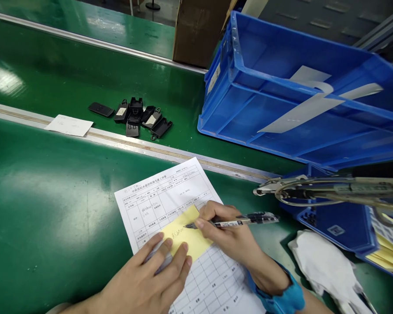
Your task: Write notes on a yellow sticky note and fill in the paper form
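Green tabletop [52, 183] has a yellow note [194, 239] on a form [170, 196] near its far edge, left hand [150, 277] fingers spread pinning it, right hand [232, 235] fingers gripping a pen [231, 223], one short line down, visible rest blank, so writing looks unfinished.

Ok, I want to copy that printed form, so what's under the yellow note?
The printed form lies under the yellow note and shows around its edges. Whatever is directly beneath the note is covered, and the left hand hides more of the form.
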A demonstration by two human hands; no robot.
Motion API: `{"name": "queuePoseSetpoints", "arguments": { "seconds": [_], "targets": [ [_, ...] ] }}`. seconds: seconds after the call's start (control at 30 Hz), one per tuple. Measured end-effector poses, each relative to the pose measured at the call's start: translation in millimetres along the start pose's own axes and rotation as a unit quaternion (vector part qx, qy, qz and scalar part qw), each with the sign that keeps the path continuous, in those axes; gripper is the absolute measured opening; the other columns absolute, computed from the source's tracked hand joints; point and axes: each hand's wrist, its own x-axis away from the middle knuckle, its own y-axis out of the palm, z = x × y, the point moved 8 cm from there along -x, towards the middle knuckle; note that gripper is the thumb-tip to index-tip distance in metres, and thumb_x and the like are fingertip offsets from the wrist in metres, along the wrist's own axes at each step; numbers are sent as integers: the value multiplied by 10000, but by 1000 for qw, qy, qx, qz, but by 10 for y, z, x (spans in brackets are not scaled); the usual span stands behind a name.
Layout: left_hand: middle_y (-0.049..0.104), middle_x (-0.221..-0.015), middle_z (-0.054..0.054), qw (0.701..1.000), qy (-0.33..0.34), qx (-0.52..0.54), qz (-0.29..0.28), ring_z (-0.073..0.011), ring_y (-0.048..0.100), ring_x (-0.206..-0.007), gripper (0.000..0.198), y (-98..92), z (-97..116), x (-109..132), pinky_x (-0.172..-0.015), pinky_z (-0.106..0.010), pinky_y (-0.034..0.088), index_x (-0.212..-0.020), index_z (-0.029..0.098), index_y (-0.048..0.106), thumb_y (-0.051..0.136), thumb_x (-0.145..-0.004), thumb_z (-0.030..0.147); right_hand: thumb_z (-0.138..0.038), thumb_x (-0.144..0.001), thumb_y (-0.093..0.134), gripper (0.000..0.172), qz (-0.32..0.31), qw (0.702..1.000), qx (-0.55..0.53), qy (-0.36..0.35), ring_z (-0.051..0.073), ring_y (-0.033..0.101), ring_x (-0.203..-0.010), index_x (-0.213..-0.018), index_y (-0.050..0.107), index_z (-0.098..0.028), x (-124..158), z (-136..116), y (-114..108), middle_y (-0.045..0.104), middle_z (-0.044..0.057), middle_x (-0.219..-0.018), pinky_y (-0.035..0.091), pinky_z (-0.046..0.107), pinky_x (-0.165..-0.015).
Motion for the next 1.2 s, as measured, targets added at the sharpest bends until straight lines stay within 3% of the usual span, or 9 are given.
{"name": "queuePoseSetpoints", "arguments": {
  "seconds": [0.17,0.33,0.4,0.5,0.73,0.8,0.87,0.97,1.2],
  "targets": [
    [671,-1236,-21,1000,-8,-2,7,-254,522,-1116,336,30,2,14,-1042,-428,301,-1236,174,633,478,-964,298,-349,-921,605,269,40,996,-73,41,94,494,-487,-701,529,-214,6,82,-62,547,-52,-559,402,211,-469],
    [668,-1244,-58,999,-40,3,27,-243,540,-1116,350,19,-45,39,-1073,-427,297,-1226,136,637,484,-962,309,-417,-911,622,288,67,986,-126,82,92,541,-563,-724,557,-208,9,139,-67,481,-55,-645,557,217,-534],
    [681,-1211,-63,999,-21,-5,44,-229,551,-1113,319,-7,-6,45,-1096,-406,306,-1195,104,652,480,-964,242,-430,-903,630,294,70,986,-127,84,91,554,-573,-722,558,-209,-1,125,-65,470,-59,-644,586,221,-558],
    [700,-1161,-41,997,29,-16,63,-216,562,-1140,306,-32,89,49,-1107,-366,337,-1188,116,663,462,-966,174,-448,-898,630,306,70,986,-122,87,100,598,-591,-721,549,-212,-12,117,-62,469,-59,-648,590,216,-559],
    [672,-1238,-49,997,33,-29,58,-251,546,-1211,354,41,80,67,-1099,-380,360,-1255,149,639,468,-1003,331,-406,-941,574,162,128,989,-57,41,140,623,-719,-919,564,-246,32,59,-166,557,-21,-817,517,259,-629],
    [659,-1271,-50,997,36,-38,55,-245,530,-1236,356,62,73,70,-1105,-366,351,-1269,158,631,491,-998,342,-416,-950,554,179,102,993,-52,19,152,596,-698,-902,543,-244,54,3,-129,569,-19,-777,461,272,-615],
    [653,-1288,-42,997,35,-45,54,-233,518,-1251,342,67,62,69,-1110,-351,345,-1271,165,630,515,-992,326,-443,-963,514,261,28,997,-75,13,153,543,-632,-811,511,-231,67,-34,-3,559,-20,-690,410,277,-578],
    [668,-1270,-26,996,33,-47,62,-223,525,-1239,310,50,55,66,-1103,-345,349,-1249,173,644,529,-983,282,-479,-971,472,336,-57,992,-93,58,132,445,-547,-749,455,-228,82,2,167,481,-43,-605,343,268,-531],
    [715,-1172,2,993,42,-53,93,-186,598,-1106,251,32,73,58,-1036,-333,417,-1169,178,678,512,-994,246,-569,-946,462,411,-75,987,-76,116,121,394,-515,-719,422,-228,39,99,227,418,-64,-545,311,256,-522]
  ]
}}
